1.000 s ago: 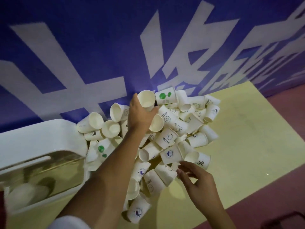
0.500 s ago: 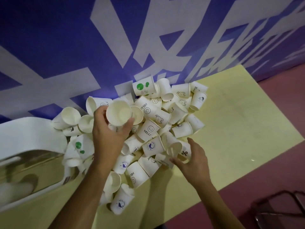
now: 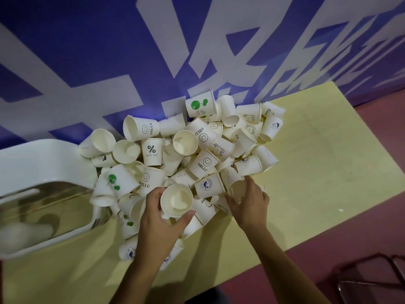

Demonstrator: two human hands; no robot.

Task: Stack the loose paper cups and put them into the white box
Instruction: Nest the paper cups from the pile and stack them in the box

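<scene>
The left hand [image 3: 161,218] grips one cup [image 3: 176,199] above the near edge of the pile [image 3: 203,139], and the right hand [image 3: 249,202] closes round a second cup [image 3: 233,183] in the pile. Pulling it out may roll neighbours off the yellow tabletop [image 3: 317,172], and squeezing may dent thin rims. The white box [image 3: 39,159] lies left, with cups leaning against its side.

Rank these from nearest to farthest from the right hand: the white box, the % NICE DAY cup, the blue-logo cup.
1. blue-logo cup, just left of the right hand.
2. % NICE DAY cup, in the pile, farther left.
3. white box, at the far left.
</scene>
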